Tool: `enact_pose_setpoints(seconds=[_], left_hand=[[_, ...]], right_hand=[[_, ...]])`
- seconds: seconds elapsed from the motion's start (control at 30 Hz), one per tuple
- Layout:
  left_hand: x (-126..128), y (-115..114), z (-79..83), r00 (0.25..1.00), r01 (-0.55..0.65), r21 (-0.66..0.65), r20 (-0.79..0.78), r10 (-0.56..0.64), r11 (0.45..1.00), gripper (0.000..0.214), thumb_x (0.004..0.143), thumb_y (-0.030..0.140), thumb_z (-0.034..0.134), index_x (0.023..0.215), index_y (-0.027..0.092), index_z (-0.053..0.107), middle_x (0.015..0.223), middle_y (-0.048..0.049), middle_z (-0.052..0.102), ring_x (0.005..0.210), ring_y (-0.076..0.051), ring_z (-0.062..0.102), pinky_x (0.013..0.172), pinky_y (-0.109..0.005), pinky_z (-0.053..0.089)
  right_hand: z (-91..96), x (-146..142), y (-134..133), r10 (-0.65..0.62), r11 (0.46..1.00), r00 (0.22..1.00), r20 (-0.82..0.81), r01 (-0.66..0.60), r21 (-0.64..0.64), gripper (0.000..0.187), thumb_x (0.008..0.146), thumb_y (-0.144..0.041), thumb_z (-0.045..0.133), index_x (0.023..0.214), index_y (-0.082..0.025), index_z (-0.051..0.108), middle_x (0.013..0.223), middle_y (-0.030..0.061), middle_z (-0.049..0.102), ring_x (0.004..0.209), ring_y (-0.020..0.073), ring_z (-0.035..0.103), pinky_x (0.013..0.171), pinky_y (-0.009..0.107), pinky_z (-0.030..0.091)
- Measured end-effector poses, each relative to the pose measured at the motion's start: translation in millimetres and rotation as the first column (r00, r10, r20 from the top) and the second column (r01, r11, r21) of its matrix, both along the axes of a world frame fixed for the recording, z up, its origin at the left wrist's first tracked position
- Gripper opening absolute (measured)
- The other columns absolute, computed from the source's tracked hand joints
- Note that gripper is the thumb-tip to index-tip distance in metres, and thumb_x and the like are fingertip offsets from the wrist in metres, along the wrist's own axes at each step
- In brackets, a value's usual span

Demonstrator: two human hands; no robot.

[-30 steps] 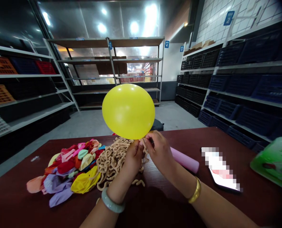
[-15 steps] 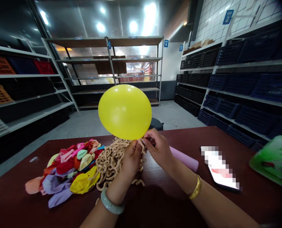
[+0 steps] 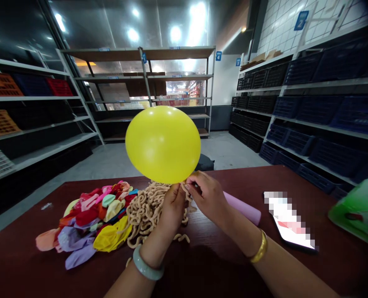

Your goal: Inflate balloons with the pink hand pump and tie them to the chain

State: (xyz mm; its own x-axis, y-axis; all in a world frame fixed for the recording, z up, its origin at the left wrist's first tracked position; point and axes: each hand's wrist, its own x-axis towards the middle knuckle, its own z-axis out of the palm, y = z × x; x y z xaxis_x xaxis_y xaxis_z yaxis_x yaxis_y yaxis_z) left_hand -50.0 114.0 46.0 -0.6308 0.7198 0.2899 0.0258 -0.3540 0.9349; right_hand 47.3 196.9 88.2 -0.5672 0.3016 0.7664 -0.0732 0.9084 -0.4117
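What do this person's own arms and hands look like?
The left hand is ungloved, with a smooth, rounded, pale grey-green bangle at the wrist. The right hand is also ungloved, with a broad, gold-coloured bangle. No sleeves show.

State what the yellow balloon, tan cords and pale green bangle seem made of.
Yellow balloon: probably latex, smooth and glossy, judging by its taut skin and bright highlights.
Tan cords: matt, perhaps rubber or fabric; they bend in loose curls without shine, which leaves it open.
Pale green bangle: perhaps jade or glass, polished, given its milky sheen.
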Motion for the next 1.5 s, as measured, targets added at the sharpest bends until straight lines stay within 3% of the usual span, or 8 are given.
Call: enact_pose_setpoints(seconds=[0.13, 0.3, 0.47, 0.8, 1.03, 1.23, 1.33, 1.5], left_hand=[[0, 2, -4.5, 0.998, 0.026, 0.046, 0.054, -0.028, 0.999, 0.024, 0.085, 0.04, 0.058, 0.087, 0.017, 0.059, 0.07, 0.0012, 0.054, 0.059, -0.01, 0.046, 0.056, -0.022, 0.039], [0, 2, -1.0, 0.999, -0.008, 0.012, -0.036, 0.009, 1.0, 0.025, 0.084, 0.04, 0.057, 0.08, 0.016, 0.06, 0.071, -0.0006, 0.055, 0.064, -0.012, 0.048, 0.061, -0.023, 0.041], [2, 1, 1.1, 0.996, -0.008, 0.023, -0.089, 0.01, 1.0, 0.025, 0.086, 0.04, 0.056, 0.079, 0.016, 0.059, 0.065, 0.0006, 0.052, 0.065, -0.013, 0.049, 0.064, -0.024, 0.041], [-5, 3, -1.7, 0.966, -0.079, -0.003, -0.248, 0.076, 0.997, 0.026, 0.089, 0.037, 0.05, 0.074, 0.016, 0.055, 0.068, -0.0009, 0.053, 0.061, -0.013, 0.046, 0.059, -0.025, 0.039], [-4, -2, 1.2, 0.907, -0.166, -0.047, -0.399, 0.134, 0.985, 0.026, 0.091, 0.034, 0.045, 0.073, 0.018, 0.054, 0.07, -0.0024, 0.053, 0.065, -0.015, 0.047, 0.06, -0.027, 0.038], [-5, 0, -0.2, 0.915, -0.171, -0.057, -0.379, 0.137, 0.984, 0.025, 0.09, 0.034, 0.047, 0.074, 0.017, 0.055, 0.068, -0.0014, 0.053, 0.064, -0.014, 0.046, 0.061, -0.026, 0.038], [-2, 2, 1.9, 0.969, -0.122, -0.023, -0.221, 0.114, 0.992, 0.026, 0.089, 0.038, 0.05, 0.076, 0.016, 0.057, 0.07, -0.0009, 0.054, 0.065, -0.014, 0.048, 0.062, -0.025, 0.04], [6, 4, 8.9, 0.994, -0.105, 0.014, -0.025, 0.105, 0.994, 0.029, 0.086, 0.045, 0.056, 0.079, 0.017, 0.058, 0.074, -0.0014, 0.057, 0.069, -0.014, 0.051, 0.066, -0.025, 0.043]], right_hand=[[-0.4, -1, 1, 0.05, 0.998, 0.999, 0.015, -0.051, 0.04, 0.013, 0.095, -0.022, 0.045, 0.089, -0.019, 0.057, 0.092, 0.007, 0.061, 0.087, 0.0196, 0.056, 0.078, 0.031, 0.043], [-3.0, -2, 3, 0.121, 0.992, 0.992, -0.022, -0.121, -0.016, 0.014, 0.095, -0.025, 0.045, 0.088, -0.019, 0.056, 0.09, 0.0058, 0.06, 0.087, 0.019, 0.056, 0.079, 0.031, 0.043], [-3.8, -3, 7, 0.16, 0.97, 0.984, -0.074, -0.17, -0.172, 0.008, 0.087, -0.026, 0.061, 0.089, -0.021, 0.056, 0.082, 0.0008, 0.059, 0.077, 0.0154, 0.056, 0.072, 0.028, 0.043], [3.0, -4, 11, 0.236, 0.882, 0.97, -0.051, -0.236, -0.408, 0.004, 0.081, -0.022, 0.065, 0.078, -0.02, 0.065, 0.081, 0.0009, 0.063, 0.079, 0.0156, 0.058, 0.07, 0.027, 0.044], [0.6, -4, 12, 0.226, 0.87, 0.973, -0.04, -0.22, -0.441, 0.004, 0.078, -0.02, 0.065, 0.081, -0.02, 0.061, 0.079, -0.0004, 0.063, 0.073, 0.0142, 0.058, 0.067, 0.026, 0.044], [1.1, -5, 12, 0.201, 0.899, 0.979, 0.021, -0.176, -0.401, 0.008, 0.076, -0.016, 0.062, 0.071, -0.02, 0.057, 0.077, -0.0004, 0.06, 0.075, 0.0146, 0.054, 0.067, 0.027, 0.04], [-3.1, -8, 10, 0.27, 0.779, 0.963, -0.022, -0.232, -0.583, 0.008, 0.078, -0.021, 0.058, 0.073, -0.02, 0.052, 0.071, -0.0021, 0.056, 0.067, 0.0135, 0.052, 0.063, 0.026, 0.041], [-13.3, -17, 6, 0.354, 0.366, 0.871, -0.341, -0.465, -0.806, 0.019, 0.081, -0.035, 0.062, 0.079, -0.021, 0.05, 0.072, -0.0027, 0.055, 0.065, 0.0121, 0.052, 0.064, 0.026, 0.043]])
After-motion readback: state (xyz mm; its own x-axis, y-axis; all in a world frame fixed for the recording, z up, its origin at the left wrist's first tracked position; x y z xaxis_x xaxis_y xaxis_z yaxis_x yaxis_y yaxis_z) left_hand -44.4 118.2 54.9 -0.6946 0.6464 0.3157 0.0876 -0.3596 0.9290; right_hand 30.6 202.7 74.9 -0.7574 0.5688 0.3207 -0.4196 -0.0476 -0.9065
